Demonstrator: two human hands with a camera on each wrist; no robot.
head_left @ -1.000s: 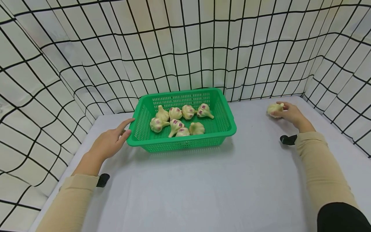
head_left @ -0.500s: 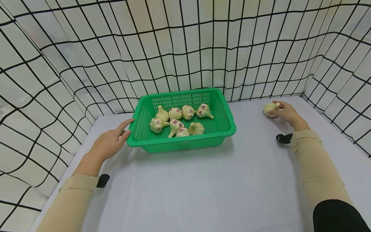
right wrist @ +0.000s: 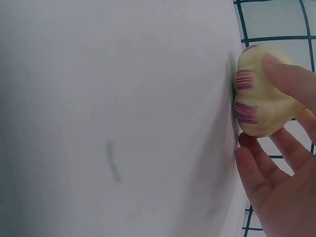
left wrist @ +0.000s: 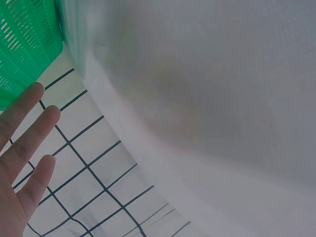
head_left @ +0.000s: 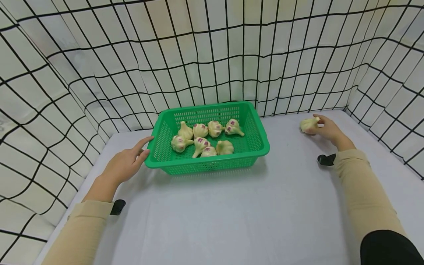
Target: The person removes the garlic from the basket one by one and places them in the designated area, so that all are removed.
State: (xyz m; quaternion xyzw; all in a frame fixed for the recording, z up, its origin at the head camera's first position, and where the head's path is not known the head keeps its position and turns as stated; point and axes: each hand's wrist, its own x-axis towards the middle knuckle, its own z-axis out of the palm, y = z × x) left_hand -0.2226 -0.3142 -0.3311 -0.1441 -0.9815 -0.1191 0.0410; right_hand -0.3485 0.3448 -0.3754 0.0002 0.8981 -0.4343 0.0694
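White table point(head_left: 212, 213); green basket point(head_left: 212, 164) on it, garlic bulb point(head_left: 307, 125) far right.

Remotely, I found eight garlic bulbs point(head_left: 200, 143) in the basket point(head_left: 212, 162) on the table point(head_left: 212, 221), a ninth bulb point(head_left: 308, 125) to its right, netting point(head_left: 245, 24) behind.

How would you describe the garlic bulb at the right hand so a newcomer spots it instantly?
Start at the green basket on the white tabletop. Go right to the right hand; the pale garlic bulb is in its grip. It's the only one in view outside the basket: the other bulbs all lie inside.
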